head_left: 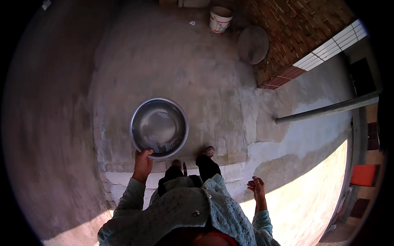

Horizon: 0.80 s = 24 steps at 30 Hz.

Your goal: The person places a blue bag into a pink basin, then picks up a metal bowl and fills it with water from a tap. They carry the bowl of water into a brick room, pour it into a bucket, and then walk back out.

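Note:
My left hand [142,162] grips the near rim of a round metal basin [159,127], thumb over the edge, and holds it out in front of me above the concrete floor. The basin's inside looks shiny and holds nothing I can make out. Out to my right side hangs my right hand [257,187], fingers loosely apart and holding nothing. Both arms wear light blue-green sleeves. My feet [207,152] show just below the basin.
A white plastic bucket [220,19] stands at the far end of the concrete floor. A round grey lid [253,44] leans against a brick wall [295,33]. A grey pipe [328,109] runs along the right. Sunlight falls at the lower right.

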### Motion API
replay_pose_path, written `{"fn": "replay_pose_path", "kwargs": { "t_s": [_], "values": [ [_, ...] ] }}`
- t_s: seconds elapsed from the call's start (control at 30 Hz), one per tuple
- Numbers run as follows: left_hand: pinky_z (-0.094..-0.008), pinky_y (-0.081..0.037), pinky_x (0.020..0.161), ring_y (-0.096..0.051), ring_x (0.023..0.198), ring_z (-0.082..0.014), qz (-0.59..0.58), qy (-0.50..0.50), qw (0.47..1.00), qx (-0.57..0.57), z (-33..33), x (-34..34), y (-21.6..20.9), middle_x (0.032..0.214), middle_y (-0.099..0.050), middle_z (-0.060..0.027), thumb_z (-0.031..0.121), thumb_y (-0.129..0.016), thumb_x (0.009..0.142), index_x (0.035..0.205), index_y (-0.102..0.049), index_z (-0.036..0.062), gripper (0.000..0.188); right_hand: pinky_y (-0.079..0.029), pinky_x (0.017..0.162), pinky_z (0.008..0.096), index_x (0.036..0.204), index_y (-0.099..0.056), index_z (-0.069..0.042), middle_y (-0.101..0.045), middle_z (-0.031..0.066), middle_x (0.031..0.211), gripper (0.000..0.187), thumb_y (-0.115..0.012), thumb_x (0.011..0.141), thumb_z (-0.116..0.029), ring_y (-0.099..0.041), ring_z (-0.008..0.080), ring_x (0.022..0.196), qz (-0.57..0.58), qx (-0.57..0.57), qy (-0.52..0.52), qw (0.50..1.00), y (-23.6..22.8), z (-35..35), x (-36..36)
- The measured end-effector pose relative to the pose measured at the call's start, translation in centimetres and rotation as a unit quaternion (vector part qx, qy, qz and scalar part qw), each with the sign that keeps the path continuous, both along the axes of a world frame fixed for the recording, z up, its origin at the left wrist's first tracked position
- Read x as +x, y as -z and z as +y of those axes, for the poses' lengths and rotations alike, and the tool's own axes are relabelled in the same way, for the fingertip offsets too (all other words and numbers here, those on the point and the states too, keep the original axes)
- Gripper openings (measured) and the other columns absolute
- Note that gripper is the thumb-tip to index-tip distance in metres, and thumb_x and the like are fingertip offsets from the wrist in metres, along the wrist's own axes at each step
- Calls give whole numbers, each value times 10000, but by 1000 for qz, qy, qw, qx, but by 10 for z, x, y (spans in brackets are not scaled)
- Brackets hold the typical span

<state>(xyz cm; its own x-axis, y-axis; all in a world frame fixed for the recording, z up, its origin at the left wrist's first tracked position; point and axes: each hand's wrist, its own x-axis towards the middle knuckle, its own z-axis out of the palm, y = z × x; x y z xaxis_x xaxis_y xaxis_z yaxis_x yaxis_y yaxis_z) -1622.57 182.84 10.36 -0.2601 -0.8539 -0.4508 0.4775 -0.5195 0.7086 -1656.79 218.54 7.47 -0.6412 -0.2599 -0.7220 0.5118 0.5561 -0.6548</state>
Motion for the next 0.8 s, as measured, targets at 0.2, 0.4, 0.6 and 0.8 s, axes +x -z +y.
{"fn": "replay_pose_path", "kwargs": {
  "t_s": [0.2, 0.4, 0.6, 0.8],
  "values": [
    [-327, -409, 842, -542, 901, -173, 38, 3, 998, -54, -87, -87, 7, 1002, -560, -50, 8, -513, 724, 1000, -513, 21, 277, -504, 538, 363, 999, -517, -15, -579, 114, 737, 465, -608, 739, -390, -589, 221, 628, -86, 74, 69, 991, 76, 36, -52],
    [-379, -443, 834, -538, 960, -217, 22, -22, 999, -10, -148, -186, -32, 1016, -560, -82, 34, -527, 721, 1032, -510, 9, 312, -495, 566, 336, 1040, -521, -56, -570, 81, 774, 452, -601, 746, -389, -576, 184, 661, 3, 24, 0, 1000, 90, -93, -232],
    [-376, -459, 791, -556, 932, -218, -8, 13, 1000, -16, -221, -261, -24, 1042, -562, -84, 73, -517, 729, 1072, -490, -3, 353, -462, 633, 289, 1052, -518, -69, -565, 69, 831, 437, -606, 762, -384, -568, 161, 735, 107, -98, -119, 982, 21, -301, -369],
    [-325, -419, 846, -546, 911, -187, -6, -2, 1000, 2, -305, -327, 6, 993, -566, -68, 24, -520, 706, 1061, -490, -9, 358, -456, 663, 260, 1077, -484, -18, -566, 66, 845, 439, -590, 791, -334, -559, 144, 754, 112, -192, -205, 953, -51, -479, -391]
  ]
}}
